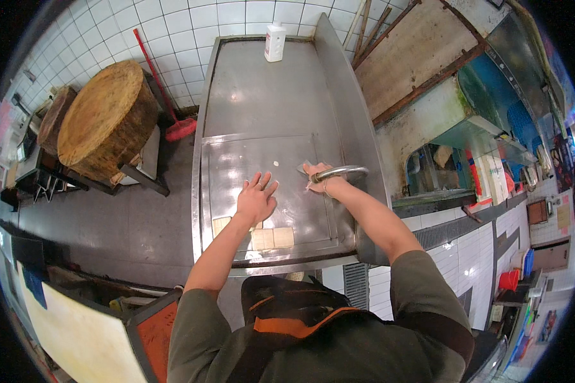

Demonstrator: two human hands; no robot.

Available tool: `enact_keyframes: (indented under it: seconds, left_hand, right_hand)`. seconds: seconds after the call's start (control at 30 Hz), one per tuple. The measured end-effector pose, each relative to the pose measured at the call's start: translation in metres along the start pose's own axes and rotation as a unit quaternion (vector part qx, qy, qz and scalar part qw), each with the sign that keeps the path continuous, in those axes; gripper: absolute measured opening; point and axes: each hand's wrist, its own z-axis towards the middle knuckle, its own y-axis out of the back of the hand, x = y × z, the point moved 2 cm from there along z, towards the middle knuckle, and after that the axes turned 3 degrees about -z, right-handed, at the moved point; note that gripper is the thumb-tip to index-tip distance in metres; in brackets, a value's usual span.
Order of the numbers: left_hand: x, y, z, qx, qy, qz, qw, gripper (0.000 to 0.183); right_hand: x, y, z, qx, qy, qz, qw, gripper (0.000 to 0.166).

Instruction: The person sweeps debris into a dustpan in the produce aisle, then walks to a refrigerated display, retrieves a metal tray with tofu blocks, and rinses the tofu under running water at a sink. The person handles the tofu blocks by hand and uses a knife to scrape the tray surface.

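Observation:
A stainless steel worktop (pixel 268 105) with a raised right side lies before me. My left hand (pixel 257 199) rests palm down on it, fingers spread, holding nothing. Several pale square blocks (pixel 272 238), perhaps tofu, sit near the front edge, partly behind my left wrist. A small whitish bit (pixel 276 163) lies between my hands. On the right, my right hand (pixel 317 178) has a thin, clear plastic piece (pixel 304 167) at its fingers; whether the fingers grip it cannot be told. A curved metal tap spout (pixel 340 171) passes over that wrist.
At the worktop's far end stands a white plastic bottle (pixel 275 43). To the left are a thick round wooden chopping block (pixel 108 115) and a red broom (pixel 179 128) against the tiled wall. A glass tank (pixel 436 165) stands on the right, beyond the raised metal side.

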Motion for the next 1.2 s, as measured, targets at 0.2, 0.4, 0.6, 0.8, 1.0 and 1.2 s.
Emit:
enact_keyframes:
  seconds: [0.2, 0.4, 0.6, 0.8, 1.0, 1.2]
  left_hand:
    - [-0.004, 0.004, 0.006, 0.016, -0.002, 0.015, 1.000, 0.048]
    - [0.000, 0.002, 0.005, 0.028, 0.004, 0.015, 0.999, 0.051]
    - [0.000, 0.002, 0.007, 0.032, 0.006, -0.009, 0.999, 0.050]
    - [0.005, -0.002, 0.003, 0.013, 0.006, -0.011, 1.000, 0.047]
    - [-0.001, 0.008, 0.010, 0.015, -0.009, -0.025, 1.000, 0.045]
    - [0.070, 0.008, 0.022, -0.100, 0.085, -0.064, 0.989, 0.057]
  right_hand:
    - [-0.022, -0.007, 0.001, -0.081, 0.017, 0.019, 0.996, 0.049]
    - [-0.029, 0.015, 0.032, -0.181, -0.051, 0.124, 0.974, 0.039]
    - [-0.038, 0.028, 0.056, -0.182, -0.062, 0.127, 0.973, 0.040]
    - [-0.019, 0.014, 0.039, -0.158, 0.010, 0.072, 0.985, 0.044]
    - [-0.019, 0.001, 0.065, -0.205, 0.083, 0.077, 0.972, 0.056]
    - [-0.016, -0.045, 0.044, -0.228, 0.158, 0.143, 0.950, 0.056]
